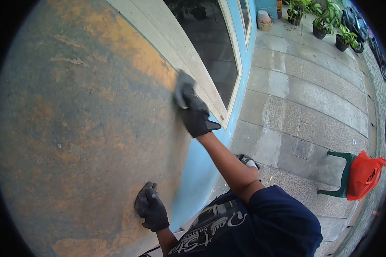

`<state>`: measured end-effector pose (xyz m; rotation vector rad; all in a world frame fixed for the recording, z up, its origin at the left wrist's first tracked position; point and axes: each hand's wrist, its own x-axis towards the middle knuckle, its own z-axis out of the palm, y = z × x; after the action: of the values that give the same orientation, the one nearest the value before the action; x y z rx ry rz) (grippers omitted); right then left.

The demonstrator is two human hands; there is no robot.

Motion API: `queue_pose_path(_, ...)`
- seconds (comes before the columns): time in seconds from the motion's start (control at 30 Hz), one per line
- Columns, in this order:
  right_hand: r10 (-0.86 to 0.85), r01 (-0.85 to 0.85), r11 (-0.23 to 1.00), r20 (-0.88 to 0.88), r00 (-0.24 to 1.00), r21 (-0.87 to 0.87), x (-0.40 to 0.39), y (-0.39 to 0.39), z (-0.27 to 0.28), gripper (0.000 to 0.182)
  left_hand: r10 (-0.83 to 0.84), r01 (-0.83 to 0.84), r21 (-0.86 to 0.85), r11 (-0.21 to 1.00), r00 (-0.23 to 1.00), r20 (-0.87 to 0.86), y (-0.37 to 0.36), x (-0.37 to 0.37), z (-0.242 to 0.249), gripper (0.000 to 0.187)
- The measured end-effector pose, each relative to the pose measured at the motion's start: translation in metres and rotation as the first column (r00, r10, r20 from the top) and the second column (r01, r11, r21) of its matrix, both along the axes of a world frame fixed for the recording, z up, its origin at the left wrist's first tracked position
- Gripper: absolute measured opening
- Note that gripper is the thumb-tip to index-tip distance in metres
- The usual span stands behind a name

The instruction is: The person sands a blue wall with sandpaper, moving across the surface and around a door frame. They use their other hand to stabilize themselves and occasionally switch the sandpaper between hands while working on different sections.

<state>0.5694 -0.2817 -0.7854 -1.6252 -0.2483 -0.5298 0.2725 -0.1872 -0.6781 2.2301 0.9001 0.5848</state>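
Pad [182,88]: soft, light; your right hand [196,115] pinches its lower edge at 12 o'clock. Left hand [151,208] spread flat on wall [85,128].

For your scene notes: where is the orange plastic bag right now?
In the head view, the orange plastic bag hangs on the green plastic chair at the far right, on the paved ground, away from both gloved hands.

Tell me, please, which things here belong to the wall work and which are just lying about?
In use: right hand pressing a grey sanding pad on the scraped wall; left hand flat on the wall.
Lying about: green plastic chair, orange bag, potted plants, bucket.
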Motion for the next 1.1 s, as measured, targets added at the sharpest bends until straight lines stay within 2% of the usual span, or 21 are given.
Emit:
queue_pose_path(0.03,-0.034,0.016,0.998,0.292,0.956,0.065,-0.004,-0.004,0.040,0.045,0.020,-0.020,-0.001,1.000,1.000,0.004,-0.001,0.005,-0.001,0.046)
queue_pose_path(0.07,-0.032,0.010,0.998,0.363,0.931,0.061,-0.017,-0.008,0.074,0.042,0.020,-0.020,0.007,1.000,1.000,-0.007,-0.004,0.005,0.000,0.046)
queue_pose_path(0.13,-0.054,0.048,0.999,0.380,0.924,0.026,-0.016,-0.004,0.037,0.040,0.026,-0.025,-0.029,0.999,0.999,0.034,-0.006,0.007,0.002,0.046)
queue_pose_path(0.17,0.029,-0.027,0.999,0.049,0.998,-0.035,-0.018,-0.005,0.006,0.043,0.028,-0.027,-0.027,0.999,0.999,0.034,-0.003,0.007,0.003,0.046)
queue_pose_path(0.2,0.096,-0.122,0.990,-0.290,0.952,-0.071,-0.019,-0.008,-0.034,0.045,0.011,-0.011,-0.022,1.000,1.000,0.009,-0.001,0.007,0.003,0.044)
queue_pose_path(0.27,0.106,-0.183,0.980,-0.557,0.824,-0.083,-0.007,-0.012,-0.124,0.045,0.003,-0.004,-0.025,1.000,1.000,-0.030,-0.001,-0.003,0.001,0.043)
queue_pose_path(0.33,-0.121,0.081,0.979,-0.207,0.971,-0.189,-0.003,0.010,-0.121,0.043,-0.001,0.001,-0.026,1.000,1.000,0.014,0.001,0.003,-0.004,0.043)
queue_pose_path(0.37,-0.083,0.077,0.996,-0.175,0.981,-0.039,-0.003,0.009,-0.066,0.040,-0.003,0.004,-0.023,1.000,1.000,0.012,0.001,0.005,-0.006,0.043)
queue_pose_path(0.4,-0.048,0.045,0.998,-0.068,0.997,-0.046,-0.007,0.003,-0.012,0.042,0.007,-0.007,-0.020,1.000,1.000,0.001,0.002,0.001,-0.006,0.044)
queue_pose_path(0.47,-0.029,0.012,0.998,0.293,0.956,0.061,-0.015,0.005,0.051,0.039,0.008,-0.008,-0.003,1.000,1.000,-0.004,0.002,0.004,-0.008,0.044)
queue_pose_path(0.53,-0.077,0.062,0.997,0.423,0.903,0.050,-0.016,-0.002,0.072,0.041,-0.004,0.006,-0.040,0.999,0.999,0.045,0.001,0.003,-0.009,0.045)
queue_pose_path(0.6,-0.070,0.069,0.997,0.086,0.994,0.015,-0.001,0.008,-0.031,0.042,-0.022,0.022,0.001,1.000,1.000,-0.017,0.007,0.003,-0.006,0.046)
queue_pose_path(0.67,0.159,-0.193,0.981,-0.466,0.871,-0.027,0.008,-0.023,-0.100,0.042,-0.023,0.026,0.031,0.999,0.996,-0.085,0.009,-0.008,-0.007,0.047)
queue_pose_path(0.73,-0.062,-0.001,0.976,-0.280,0.958,-0.217,0.007,-0.009,-0.108,0.042,-0.104,0.113,0.129,0.985,0.992,-0.069,0.013,-0.006,-0.015,0.046)
queue_pose_path(0.77,-0.120,0.084,0.982,-0.216,0.969,-0.171,0.012,0.006,-0.095,0.044,-0.112,0.118,0.121,0.986,0.992,-0.050,0.009,0.006,-0.018,0.046)
queue_pose_path(0.87,0.027,-0.026,1.000,0.150,0.988,-0.014,0.002,0.003,0.020,0.044,-0.031,0.031,0.015,0.999,0.999,-0.011,0.005,0.001,-0.015,0.047)
queue_pose_path(0.93,-0.095,0.077,0.995,0.372,0.923,0.063,-0.006,-0.006,0.059,0.036,-0.015,0.015,-0.012,1.000,1.000,-0.024,0.005,0.001,-0.015,0.048)
queue_pose_path(1.0,-0.089,0.096,0.991,0.082,0.993,-0.090,0.007,0.008,-0.044,0.037,-0.013,0.012,-0.007,1.000,1.000,-0.025,-0.001,0.009,-0.009,0.048)
queue_pose_path(1.03,-0.051,0.052,0.999,-0.177,0.983,0.000,0.011,0.003,-0.079,0.037,0.006,-0.006,-0.012,1.000,0.999,-0.035,-0.005,0.006,-0.007,0.050)
queue_pose_path(1.07,0.128,-0.207,0.970,-0.455,0.881,-0.128,0.012,-0.023,-0.095,0.037,0.013,-0.013,-0.014,1.000,0.999,-0.038,-0.002,-0.001,-0.009,0.050)
queue_pose_path(1.1,0.034,-0.129,0.974,-0.441,0.897,-0.187,0.018,-0.011,-0.109,0.037,-0.015,0.017,0.035,0.999,0.998,-0.059,0.004,-0.006,-0.011,0.049)
